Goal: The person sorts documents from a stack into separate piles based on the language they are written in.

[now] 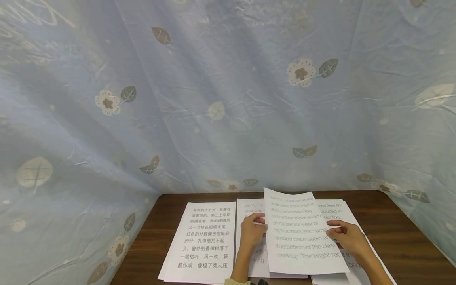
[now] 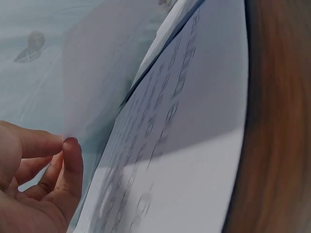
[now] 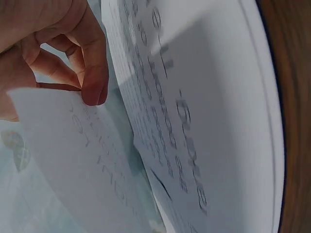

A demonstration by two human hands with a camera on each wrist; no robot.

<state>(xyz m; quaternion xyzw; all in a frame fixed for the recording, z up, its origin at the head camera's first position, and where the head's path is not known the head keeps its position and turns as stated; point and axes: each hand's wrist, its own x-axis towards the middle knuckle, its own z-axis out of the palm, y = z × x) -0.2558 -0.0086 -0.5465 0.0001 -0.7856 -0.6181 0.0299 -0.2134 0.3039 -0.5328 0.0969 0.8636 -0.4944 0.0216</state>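
A printed sheet of paper [image 1: 295,237] with English text is held up off the table between both hands. My left hand [image 1: 253,229] pinches its left edge between thumb and fingertip, as the left wrist view shows with the hand [image 2: 43,174] at the sheet [image 2: 97,73]. My right hand [image 1: 347,235] pinches the opposite edge; in the right wrist view the fingers [image 3: 95,82] press on the sheet [image 3: 73,145]. Beneath it lie a middle stack of English pages [image 1: 253,271] and a right stack [image 1: 350,221], both partly covered by the raised sheet.
A stack of pages with Chinese text [image 1: 203,241] lies at the left, beside the middle stack. All rest on a dark brown wooden table [image 1: 153,233]. A pale blue curtain [image 1: 228,99] with leaf and flower prints hangs behind the table's back edge.
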